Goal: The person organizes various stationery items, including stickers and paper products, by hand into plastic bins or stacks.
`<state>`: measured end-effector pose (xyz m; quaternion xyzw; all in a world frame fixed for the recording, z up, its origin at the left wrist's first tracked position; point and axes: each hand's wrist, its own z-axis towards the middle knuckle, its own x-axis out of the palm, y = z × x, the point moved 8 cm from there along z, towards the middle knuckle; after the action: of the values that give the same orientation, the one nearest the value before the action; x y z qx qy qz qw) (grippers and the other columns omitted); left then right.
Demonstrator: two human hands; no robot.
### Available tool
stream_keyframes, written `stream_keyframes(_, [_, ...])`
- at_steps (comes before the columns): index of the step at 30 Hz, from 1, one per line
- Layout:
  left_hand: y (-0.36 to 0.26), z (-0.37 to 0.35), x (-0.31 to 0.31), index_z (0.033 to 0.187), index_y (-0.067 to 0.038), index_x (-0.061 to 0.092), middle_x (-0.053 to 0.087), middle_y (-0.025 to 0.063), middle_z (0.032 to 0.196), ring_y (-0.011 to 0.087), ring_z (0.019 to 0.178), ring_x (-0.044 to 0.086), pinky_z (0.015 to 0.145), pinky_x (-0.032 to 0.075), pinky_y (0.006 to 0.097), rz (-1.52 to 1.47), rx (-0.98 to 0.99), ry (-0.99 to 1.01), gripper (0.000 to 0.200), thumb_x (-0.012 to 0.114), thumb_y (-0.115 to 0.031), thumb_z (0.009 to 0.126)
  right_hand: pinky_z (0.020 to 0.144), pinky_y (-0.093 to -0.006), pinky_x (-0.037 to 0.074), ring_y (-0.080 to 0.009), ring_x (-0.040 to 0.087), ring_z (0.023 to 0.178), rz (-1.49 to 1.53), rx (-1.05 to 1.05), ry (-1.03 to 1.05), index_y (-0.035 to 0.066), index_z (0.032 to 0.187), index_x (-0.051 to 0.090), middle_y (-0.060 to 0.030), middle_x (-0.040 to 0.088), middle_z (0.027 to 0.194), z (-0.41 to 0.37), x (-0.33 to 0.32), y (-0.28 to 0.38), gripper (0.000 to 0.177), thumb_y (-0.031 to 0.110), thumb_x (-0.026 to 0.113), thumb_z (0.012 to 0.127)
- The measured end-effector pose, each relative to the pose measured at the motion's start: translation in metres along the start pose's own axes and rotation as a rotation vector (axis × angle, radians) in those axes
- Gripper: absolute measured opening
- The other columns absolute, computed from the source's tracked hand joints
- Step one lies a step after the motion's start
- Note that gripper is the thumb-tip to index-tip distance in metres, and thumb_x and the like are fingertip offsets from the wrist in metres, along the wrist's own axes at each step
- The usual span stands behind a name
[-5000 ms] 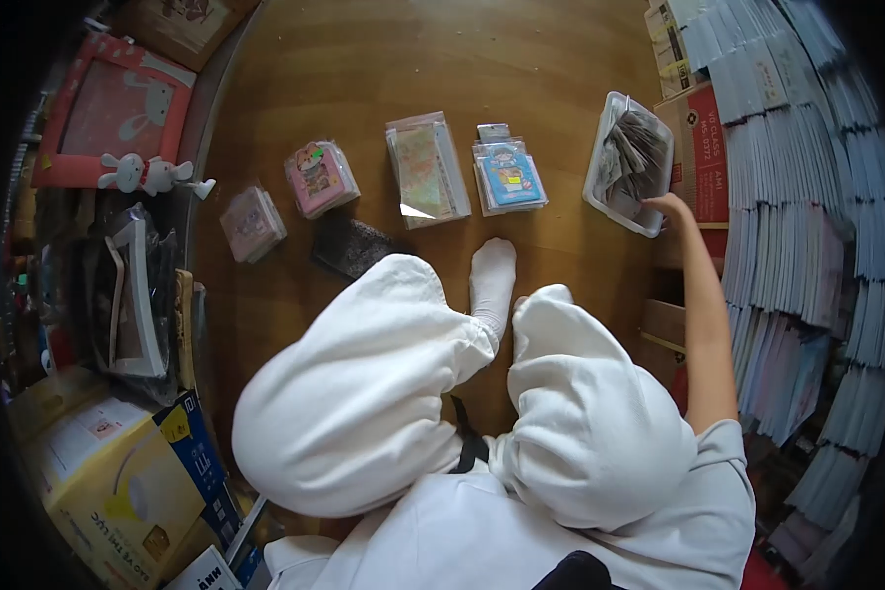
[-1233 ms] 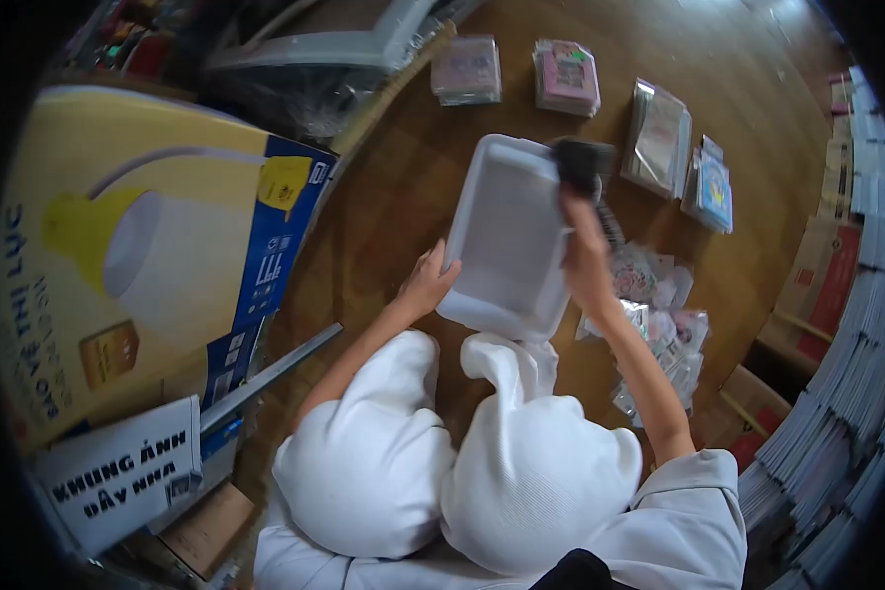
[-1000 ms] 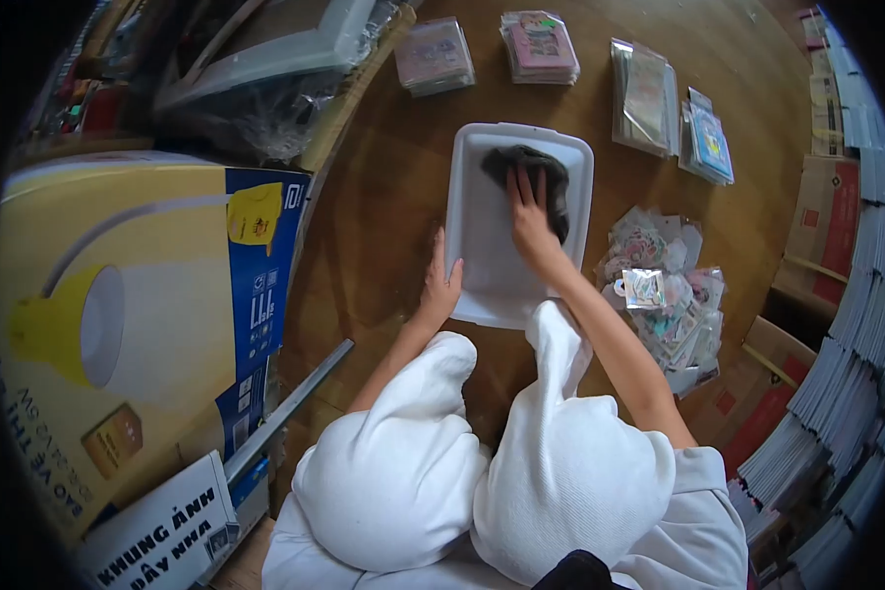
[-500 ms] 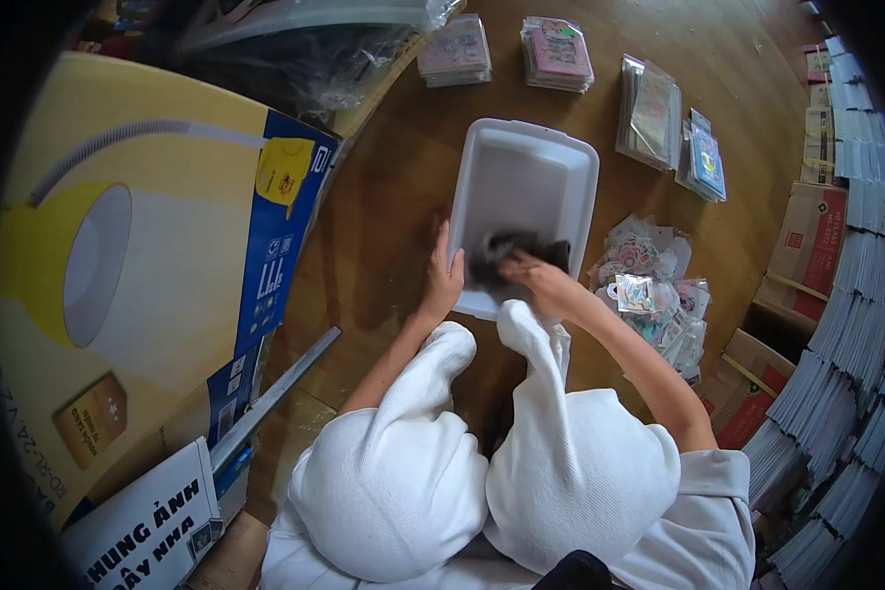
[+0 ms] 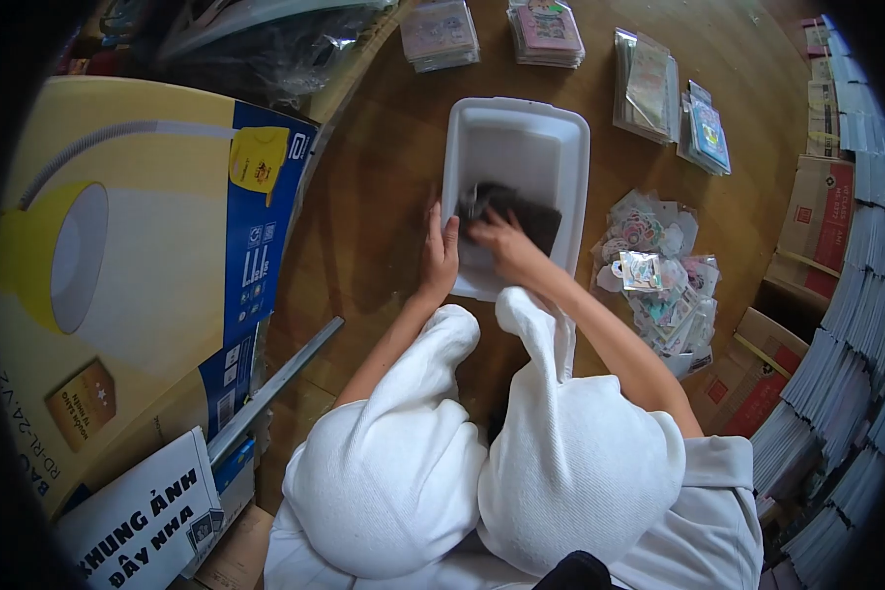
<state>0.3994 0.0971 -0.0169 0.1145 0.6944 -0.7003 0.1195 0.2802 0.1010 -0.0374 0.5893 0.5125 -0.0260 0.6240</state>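
A white rectangular tray (image 5: 519, 113) lies on the brown floor in front of my knees. My left hand (image 5: 441, 251) rests against the tray's left wall, its fingers stretched along the outside and the thumb at the rim. Inside the tray, toward its near end, my right hand (image 5: 504, 243) presses on a dark cloth (image 5: 533, 218), its fingers closed on the near left part. The cloth's left end is smeared by motion. Right of the tray sits a loose heap of small stickers in clear wrapping (image 5: 659, 275).
Wrapped packs (image 5: 441, 34) and pink packs (image 5: 547, 29) are beyond the tray; more packs (image 5: 647, 87) stand at the right. A large lamp box (image 5: 157, 265) and a metal bar (image 5: 275, 388) flank the left. Cartons (image 5: 811, 226) and paper stacks (image 5: 836, 344) line the right.
My right hand and the dark cloth have moved left and away from me inside the tray. My left hand stays at the left wall. The whole view has shifted slightly.
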Motion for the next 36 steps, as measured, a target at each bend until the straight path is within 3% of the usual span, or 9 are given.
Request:
stream_keyframes(9, [-0.013, 0.002, -0.004, 0.136, 0.008, 0.034, 0.025, 0.0247, 0.149, 0.0399, 0.136, 0.029, 0.109, 0.030, 0.0419, 0.172, 0.078, -0.044, 0.047, 0.037, -0.024, 0.102, 0.107, -0.0467, 0.034, -0.0346, 0.050, 0.120, 0.035, -0.108, 0.085, 0.005, 0.109, 0.063, -0.0240, 0.061, 0.112, -0.024, -0.004, 0.038, 0.040, -0.001, 0.053, 0.072])
stream_keyframes(13, [-0.004, 0.004, -0.016, 0.130, 0.009, 0.038, 0.026, 0.0257, 0.149, 0.0416, 0.134, 0.031, 0.108, 0.030, 0.0430, 0.188, 0.102, -0.072, 0.042, 0.037, -0.022, 0.102, 0.092, -0.0460, 0.045, -0.0343, 0.060, 0.100, -0.152, -0.185, 0.102, 0.001, 0.098, 0.066, -0.0206, 0.066, 0.093, -0.043, -0.027, 0.043, 0.029, 0.003, 0.055, 0.071])
stream_keyframes(16, [-0.014, 0.004, -0.011, 0.125, 0.009, 0.040, 0.027, 0.0262, 0.148, 0.0422, 0.133, 0.033, 0.107, 0.031, 0.0436, 0.157, 0.114, -0.068, 0.038, 0.037, -0.021, 0.102, 0.084, -0.0451, 0.050, -0.0322, 0.062, 0.094, -0.363, 0.144, 0.356, 0.000, 0.083, 0.069, -0.0181, 0.067, 0.086, -0.058, -0.031, 0.013, 0.018, 0.005, 0.056, 0.072])
stream_keyframes(21, [-0.021, -0.001, 0.000, 0.130, 0.009, 0.037, 0.029, 0.0257, 0.146, 0.0423, 0.131, 0.035, 0.105, 0.033, 0.0434, 0.146, 0.059, -0.083, 0.040, 0.039, -0.019, 0.101, 0.070, -0.0404, 0.051, -0.0303, 0.060, 0.085, -0.510, -0.034, 0.131, 0.002, 0.069, 0.068, -0.0143, 0.066, 0.080, -0.047, -0.013, 0.017, 0.009, 0.006, 0.060, 0.071])
stream_keyframes(24, [-0.014, -0.001, 0.003, 0.135, 0.009, 0.032, 0.031, 0.0262, 0.145, 0.0419, 0.130, 0.035, 0.105, 0.034, 0.0428, 0.097, 0.000, -0.062, 0.044, 0.042, -0.017, 0.100, 0.088, -0.0434, 0.041, -0.0364, 0.056, 0.087, 0.218, -0.195, -0.076, -0.005, 0.089, 0.063, -0.0201, 0.062, 0.088, -0.018, -0.007, 0.047, 0.019, 0.001, 0.052, 0.075])
stream_keyframes(26, [-0.009, -0.002, 0.002, 0.137, 0.008, 0.030, 0.032, 0.0269, 0.144, 0.0414, 0.131, 0.035, 0.106, 0.033, 0.0423, 0.099, -0.031, -0.045, 0.047, 0.044, -0.015, 0.098, 0.095, -0.0417, 0.039, -0.0361, 0.052, 0.103, 0.198, -0.075, 0.103, -0.006, 0.097, 0.061, -0.0214, 0.058, 0.100, -0.004, 0.006, 0.044, 0.023, -0.002, 0.052, 0.076])
stream_keyframes(29, [-0.007, -0.006, -0.003, 0.139, 0.008, 0.029, 0.034, 0.0283, 0.143, 0.0413, 0.131, 0.037, 0.107, 0.032, 0.0415, 0.179, -0.022, -0.050, 0.050, 0.046, -0.012, 0.097, 0.091, -0.0414, 0.041, -0.0363, 0.057, 0.089, 0.220, -0.129, -0.038, -0.004, 0.085, 0.064, -0.0195, 0.063, 0.089, -0.020, -0.005, 0.045, 0.017, 0.000, 0.051, 0.075])
stream_keyframes(32, [-0.005, -0.009, -0.003, 0.139, 0.008, 0.029, 0.036, 0.0296, 0.141, 0.0423, 0.130, 0.039, 0.108, 0.032, 0.0412, 0.217, 0.004, -0.071, 0.053, 0.048, -0.013, 0.096, 0.091, -0.0405, 0.043, -0.0348, 0.057, 0.091, -0.109, 0.191, 0.284, -0.003, 0.081, 0.066, -0.0179, 0.063, 0.084, -0.037, -0.008, 0.002, 0.014, 0.002, 0.054, 0.074])
stream_keyframes(36, [-0.005, -0.007, -0.001, 0.140, 0.008, 0.027, 0.029, 0.0263, 0.146, 0.0408, 0.137, 0.026, 0.112, 0.026, 0.0414, 0.146, -0.018, -0.005, 0.053, 0.047, -0.007, 0.093, 0.090, -0.0385, 0.045, -0.0320, 0.056, 0.097, -0.423, 0.211, 0.412, 0.001, 0.080, 0.069, -0.0149, 0.064, 0.082, -0.042, -0.031, -0.012, 0.015, 0.006, 0.056, 0.076])
